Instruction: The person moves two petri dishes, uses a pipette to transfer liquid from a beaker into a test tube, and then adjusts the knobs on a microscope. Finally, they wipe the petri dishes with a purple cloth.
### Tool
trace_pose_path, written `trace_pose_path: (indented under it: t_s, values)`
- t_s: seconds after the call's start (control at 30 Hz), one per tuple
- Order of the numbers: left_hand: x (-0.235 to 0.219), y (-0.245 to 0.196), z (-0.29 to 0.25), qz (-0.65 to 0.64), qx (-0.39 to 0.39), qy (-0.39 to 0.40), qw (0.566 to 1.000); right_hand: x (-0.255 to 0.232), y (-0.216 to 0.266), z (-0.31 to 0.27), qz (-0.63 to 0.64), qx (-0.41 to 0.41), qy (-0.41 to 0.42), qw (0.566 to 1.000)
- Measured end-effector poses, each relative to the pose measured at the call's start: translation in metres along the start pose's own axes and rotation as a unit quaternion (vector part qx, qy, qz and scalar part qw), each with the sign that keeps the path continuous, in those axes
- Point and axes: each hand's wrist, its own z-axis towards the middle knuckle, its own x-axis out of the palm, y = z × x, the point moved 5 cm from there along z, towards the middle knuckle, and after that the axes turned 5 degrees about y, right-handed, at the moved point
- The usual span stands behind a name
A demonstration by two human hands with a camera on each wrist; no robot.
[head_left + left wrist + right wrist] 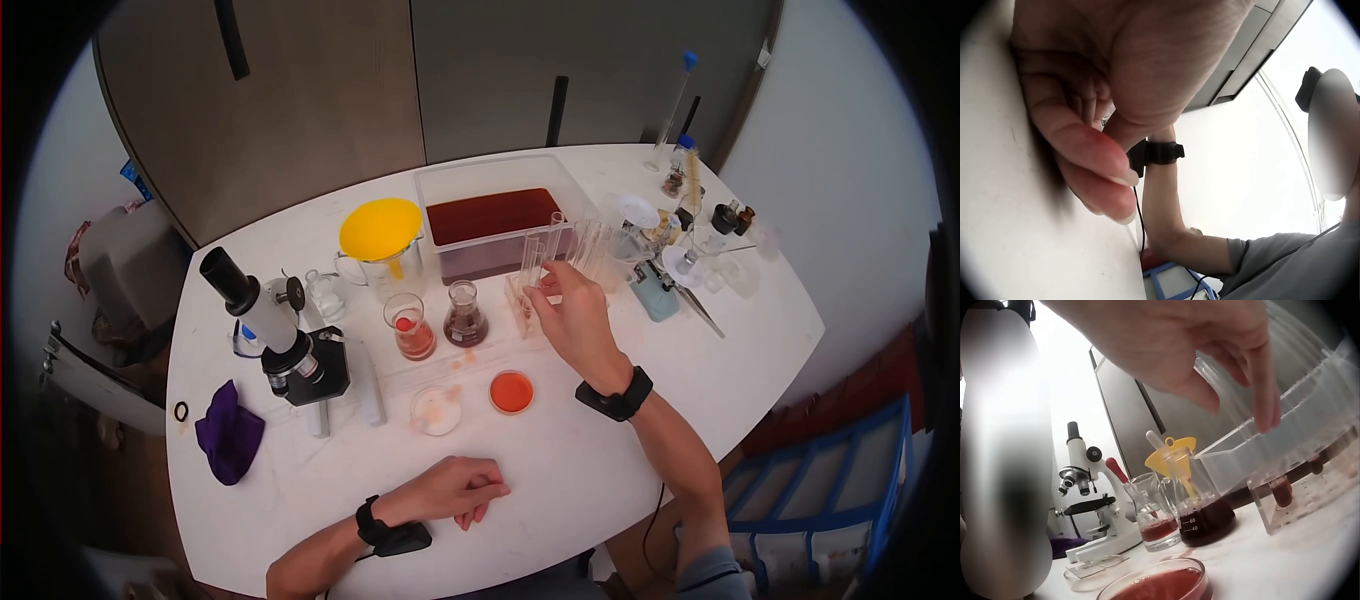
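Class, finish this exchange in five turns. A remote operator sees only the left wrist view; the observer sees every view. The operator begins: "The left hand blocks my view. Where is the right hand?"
Observer: The right hand is beside the test tubes; whether it touches one, I can't tell.
Operator: My view shows no dishes. Does any hold liquid?
Observer: Yes, the round dish nearer that hand holds red-orange liquid.
Operator: And what glassware stands farther back, beyond that dish?
Observer: Among other pieces, a conical flask with dark liquid inside.
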Motion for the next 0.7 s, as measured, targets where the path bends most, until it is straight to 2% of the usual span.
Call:
trace_pose_path:
  t_s: [0.07, 0.2, 0.27, 0.4, 0.47, 0.5, 0.57, 0.7]
  values:
    - [0.0, 0.001, 0.0, -0.002, 0.005, 0.002, 1.0, 0.008, -0.009, 0.005, 0.043, 0.045, 0.023, 0.998]
    - [0.0, 0.003, 0.001, -0.013, 0.016, 0.003, 1.0, 0.012, -0.01, 0.008, 0.06, 0.077, 0.041, 0.994]
    - [0.0, 0.002, 0.001, -0.006, 0.024, 0.003, 1.0, 0.005, -0.005, 0.012, 0.062, 0.102, 0.024, 0.993]
    - [-0.001, 0.003, 0.002, -0.014, 0.024, 0.001, 1.0, -0.022, 0.019, 0.02, 0.119, 0.1, 0.006, 0.988]
    - [-0.001, 0.004, 0.002, -0.013, 0.025, 0.0, 1.0, -0.043, 0.038, 0.02, 0.136, 0.019, -0.039, 0.99]
    - [-0.001, 0.003, 0.002, -0.021, 0.024, 0.001, 0.999, -0.053, 0.045, 0.019, 0.135, 0.022, -0.032, 0.99]
    - [-0.002, 0.003, 0.002, -0.01, 0.022, -0.004, 1.0, -0.071, 0.054, 0.014, 0.232, 0.064, -0.018, 0.971]
    - [-0.002, 0.003, 0.003, -0.017, 0.025, -0.007, 1.0, -0.095, 0.069, 0.002, 0.189, 0.037, -0.006, 0.981]
